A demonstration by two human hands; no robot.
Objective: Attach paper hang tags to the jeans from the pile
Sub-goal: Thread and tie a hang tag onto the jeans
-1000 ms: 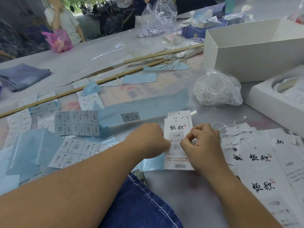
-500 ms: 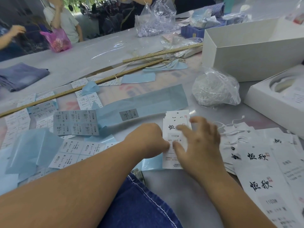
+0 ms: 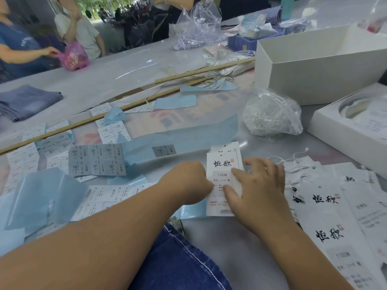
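The left hand (image 3: 186, 181) is curled, pinching the left edge of a hang tag (image 3: 222, 178) lying on the worktop (image 3: 240, 248). The right hand (image 3: 257, 189) lies spread, fingers flat on the tag's right side. Firm, even pressure should seat the size sticker squarely. Jeans (image 3: 178, 260) lie just below both hands.

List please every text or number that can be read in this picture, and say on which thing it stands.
"恒欣": brush characters on the tag under both hands.
"1103#" and "M": grey sticker on that tag.
"MADE IN": tag's bottom edge; the rest is too small.
"恒欣": also on the tag pile at right.
"1103#": sticker sheets at left; "XS" on the grey sheet.
Ruler marks: too small.
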